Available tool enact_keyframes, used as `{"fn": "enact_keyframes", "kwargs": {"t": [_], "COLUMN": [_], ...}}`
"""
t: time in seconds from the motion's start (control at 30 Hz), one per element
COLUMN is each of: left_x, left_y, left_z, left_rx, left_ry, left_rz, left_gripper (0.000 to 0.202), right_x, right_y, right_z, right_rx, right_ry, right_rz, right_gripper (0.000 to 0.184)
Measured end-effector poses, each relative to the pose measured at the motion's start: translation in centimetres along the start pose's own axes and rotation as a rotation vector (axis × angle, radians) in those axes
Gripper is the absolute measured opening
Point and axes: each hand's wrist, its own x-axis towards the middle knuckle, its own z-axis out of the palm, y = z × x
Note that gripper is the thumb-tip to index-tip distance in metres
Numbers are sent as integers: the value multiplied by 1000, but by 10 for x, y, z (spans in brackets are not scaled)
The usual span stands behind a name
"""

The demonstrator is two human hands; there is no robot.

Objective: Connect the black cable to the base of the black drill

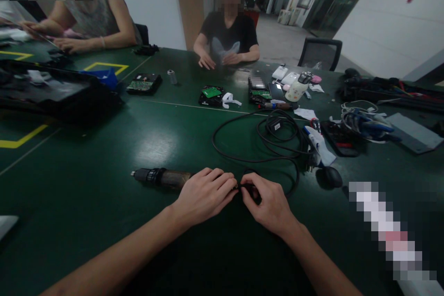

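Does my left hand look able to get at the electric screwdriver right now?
Probably yes: the left hand sits right at the screwdriver rear end, nothing between, though its fingers pinch the cable.

Both hands meet low in the middle of the dark green desk (104, 157). The left hand (204, 194) and the right hand (268, 201) have their fingertips almost touching. Each pinches the same stretch of black cable (265, 135), which runs off behind them into loose coils. A dark cylindrical tool (161, 178) lies on its side just beside the left hand (its rear end is hidden under the fingers). Farther off lie an opened hard drive (211, 95) with a green board and a white bottle (296, 90). Two other people, one in a black shirt (227, 32) and one in a grey top (100, 14), sit at the far edge with their hands on the desk.
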Motion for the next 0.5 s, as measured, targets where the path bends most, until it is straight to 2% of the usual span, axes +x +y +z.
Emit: {"fn": "enact_keyframes", "kwargs": {"t": [0.5], "left_x": [-2], "left_y": [-1], "left_z": [0], "left_rx": [-41], "left_ry": [-44], "left_rz": [32], "left_gripper": [23], "right_x": [0], "right_y": [1], "right_z": [1], "right_rx": [-4], "right_ry": [15], "right_rz": [-8], "right_gripper": [10]}}
